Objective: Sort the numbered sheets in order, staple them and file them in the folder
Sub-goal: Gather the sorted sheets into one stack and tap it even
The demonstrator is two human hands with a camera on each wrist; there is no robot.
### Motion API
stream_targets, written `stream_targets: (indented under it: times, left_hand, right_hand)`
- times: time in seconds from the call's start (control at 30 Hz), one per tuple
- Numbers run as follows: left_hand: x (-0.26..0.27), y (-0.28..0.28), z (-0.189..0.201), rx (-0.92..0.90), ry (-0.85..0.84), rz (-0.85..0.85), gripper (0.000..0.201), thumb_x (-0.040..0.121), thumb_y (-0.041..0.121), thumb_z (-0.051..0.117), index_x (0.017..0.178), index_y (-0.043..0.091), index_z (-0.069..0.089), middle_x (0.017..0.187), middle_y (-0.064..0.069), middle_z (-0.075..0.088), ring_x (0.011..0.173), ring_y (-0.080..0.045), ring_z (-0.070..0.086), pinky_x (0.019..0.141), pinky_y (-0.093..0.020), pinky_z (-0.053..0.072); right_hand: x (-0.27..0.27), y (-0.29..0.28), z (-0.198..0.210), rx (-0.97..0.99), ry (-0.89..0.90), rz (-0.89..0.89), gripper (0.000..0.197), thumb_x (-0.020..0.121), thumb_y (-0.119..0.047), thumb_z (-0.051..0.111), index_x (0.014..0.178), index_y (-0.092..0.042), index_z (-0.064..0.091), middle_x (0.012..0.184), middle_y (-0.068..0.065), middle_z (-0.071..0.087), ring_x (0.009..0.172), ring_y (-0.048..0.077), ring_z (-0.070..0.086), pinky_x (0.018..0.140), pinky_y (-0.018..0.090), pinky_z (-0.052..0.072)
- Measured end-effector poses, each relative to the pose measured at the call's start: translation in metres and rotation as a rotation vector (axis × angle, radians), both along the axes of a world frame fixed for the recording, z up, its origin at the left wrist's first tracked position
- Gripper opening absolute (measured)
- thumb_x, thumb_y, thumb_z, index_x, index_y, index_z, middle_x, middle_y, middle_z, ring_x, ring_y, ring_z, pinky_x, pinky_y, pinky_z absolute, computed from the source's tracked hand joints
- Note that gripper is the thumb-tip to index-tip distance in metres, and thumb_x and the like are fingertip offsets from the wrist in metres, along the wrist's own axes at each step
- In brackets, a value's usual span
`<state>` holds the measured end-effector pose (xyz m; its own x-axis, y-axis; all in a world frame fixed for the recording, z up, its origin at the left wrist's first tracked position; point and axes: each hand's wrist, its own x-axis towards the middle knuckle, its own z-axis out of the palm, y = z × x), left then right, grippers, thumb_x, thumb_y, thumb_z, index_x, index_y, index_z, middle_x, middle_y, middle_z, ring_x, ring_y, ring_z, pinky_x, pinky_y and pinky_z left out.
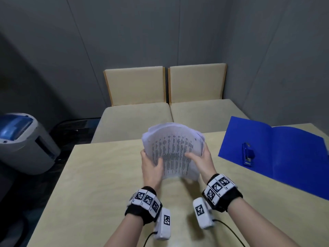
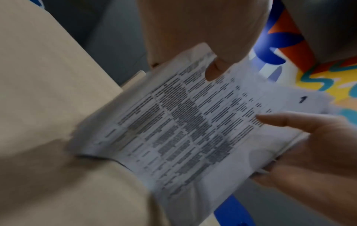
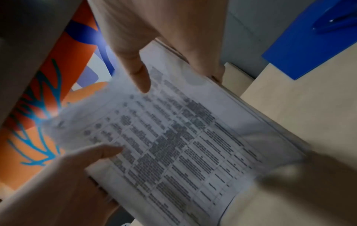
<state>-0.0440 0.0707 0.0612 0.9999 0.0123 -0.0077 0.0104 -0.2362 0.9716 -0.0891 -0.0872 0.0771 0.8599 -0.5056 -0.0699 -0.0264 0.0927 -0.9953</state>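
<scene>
A stack of printed sheets (image 1: pixel 172 139) stands nearly upright above the table, bowed, with its lower edge close to the tabletop. My left hand (image 1: pixel 151 162) grips its left side, thumb on the front. My right hand (image 1: pixel 197 155) grips the right side the same way. In the left wrist view the front sheet (image 2: pixel 183 130) carries a handwritten "1" (image 2: pixel 303 99) near a corner. The right wrist view shows the stack (image 3: pixel 183 145) with a thumb (image 3: pixel 141 79) on it. A blue folder (image 1: pixel 288 166) lies open at the right, with a blue stapler (image 1: pixel 248 154) on it.
The beige table (image 1: pixel 89 184) runs under both arms. Two cushioned seats (image 1: pixel 138 118) stand behind its far edge. A grey and blue machine (image 1: pixel 23 143) sits on the floor at the left. Grey walls close in behind and to the right.
</scene>
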Motion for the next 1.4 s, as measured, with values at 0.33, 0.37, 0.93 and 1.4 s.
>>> stream_targets:
  times: [0.33, 0.37, 0.93, 1.4]
  left_hand:
    - [0.011, 0.003, 0.019, -0.126, -0.116, 0.023, 0.059, 0.07, 0.061, 0.061, 0.112, 0.024, 0.04, 0.11, 0.0, 0.06, 0.103, -0.02, 0.059, 0.092, -0.043, 0.05]
    - [0.014, 0.002, 0.025, -0.157, -0.112, 0.048, 0.065, 0.068, 0.067, 0.059, 0.113, 0.025, 0.04, 0.11, -0.001, 0.06, 0.103, -0.02, 0.059, 0.092, -0.041, 0.05]
    - [0.056, -0.021, 0.053, -0.189, 0.011, 0.297, 0.023, 0.095, 0.04, 0.044, 0.097, 0.016, 0.044, 0.081, 0.004, 0.051, 0.096, -0.031, 0.055, 0.077, -0.036, 0.038]
    - [0.041, -0.013, 0.043, -0.121, -0.265, 0.042, 0.025, 0.089, 0.026, 0.065, 0.103, 0.019, 0.047, 0.094, 0.007, 0.06, 0.087, -0.012, 0.061, 0.08, -0.032, 0.05]
  right_hand:
    - [0.002, -0.01, 0.009, -0.595, -0.149, -0.171, 0.068, 0.093, -0.005, 0.051, 0.148, -0.029, 0.02, 0.126, -0.01, 0.035, 0.103, -0.003, 0.043, 0.092, 0.014, 0.034]
    - [0.001, -0.01, 0.01, -0.709, -0.167, -0.161, 0.072, 0.092, -0.003, 0.05, 0.149, -0.033, 0.016, 0.124, -0.007, 0.032, 0.088, 0.002, 0.047, 0.084, 0.016, 0.04]
    - [0.001, -0.018, 0.015, -0.977, -0.135, -0.05, 0.077, 0.083, 0.016, 0.041, 0.142, -0.034, 0.039, 0.134, 0.008, 0.034, 0.09, 0.011, 0.047, 0.081, 0.023, 0.051]
    - [0.013, -0.021, 0.018, -0.444, -0.124, -0.105, 0.069, 0.093, -0.003, 0.044, 0.143, -0.043, 0.017, 0.145, -0.009, 0.035, 0.09, -0.007, 0.038, 0.092, 0.025, 0.033]
